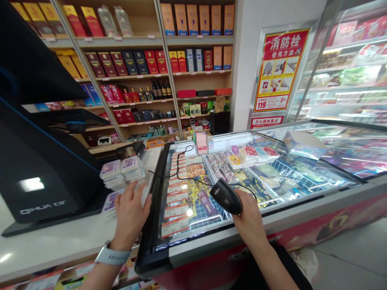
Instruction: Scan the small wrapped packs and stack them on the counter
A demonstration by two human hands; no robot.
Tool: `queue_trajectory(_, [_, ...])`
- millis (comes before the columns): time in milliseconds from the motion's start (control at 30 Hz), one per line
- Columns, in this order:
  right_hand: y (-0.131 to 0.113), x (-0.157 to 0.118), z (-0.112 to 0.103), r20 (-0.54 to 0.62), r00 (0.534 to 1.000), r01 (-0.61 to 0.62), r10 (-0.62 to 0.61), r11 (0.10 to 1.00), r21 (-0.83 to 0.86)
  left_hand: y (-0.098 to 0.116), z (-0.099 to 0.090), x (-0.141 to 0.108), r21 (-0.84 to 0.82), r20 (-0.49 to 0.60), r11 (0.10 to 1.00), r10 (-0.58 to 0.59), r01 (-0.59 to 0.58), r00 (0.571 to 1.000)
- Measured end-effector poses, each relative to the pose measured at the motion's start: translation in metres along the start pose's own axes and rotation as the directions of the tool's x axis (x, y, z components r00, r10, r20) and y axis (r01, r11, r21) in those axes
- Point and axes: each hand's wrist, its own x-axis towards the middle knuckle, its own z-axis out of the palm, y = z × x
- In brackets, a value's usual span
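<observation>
My right hand (pixel 248 213) is wrapped round a black barcode scanner (pixel 226 196), held above the glass top of a chest freezer (pixel 272 217). The scanner's cable (pixel 178 165) runs back over the glass. At the left, my left hand (pixel 131 209), with a pale watch on its wrist, reaches over the white counter (pixel 81 245) with fingers apart. Stacked purple-and-white packs (pixel 122 173) stand just beyond its fingertips. A single purple-and-white pack (pixel 111 201) lies beside the fingers; I cannot tell whether they touch it.
A black checkout terminal (pixel 45 161) fills the left side. On the freezer glass sit red-and-white packs (pixel 256 155), an open carton (pixel 304 145) and a row of price labels (pixel 175 197). Shelves of boxed bottles (pixel 127 64) line the back wall; a refrigerated display (pixel 350 72) stands right.
</observation>
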Motion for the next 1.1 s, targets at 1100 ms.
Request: queue_trajectory(1100, [0.001, -0.002, -0.002, -0.002, 1.000, 0.027, -0.027, 1.000, -0.001, -0.032, 0.020, -0.004, 0.020, 0.184, 0.985, -0.172, 0.172, 0.968])
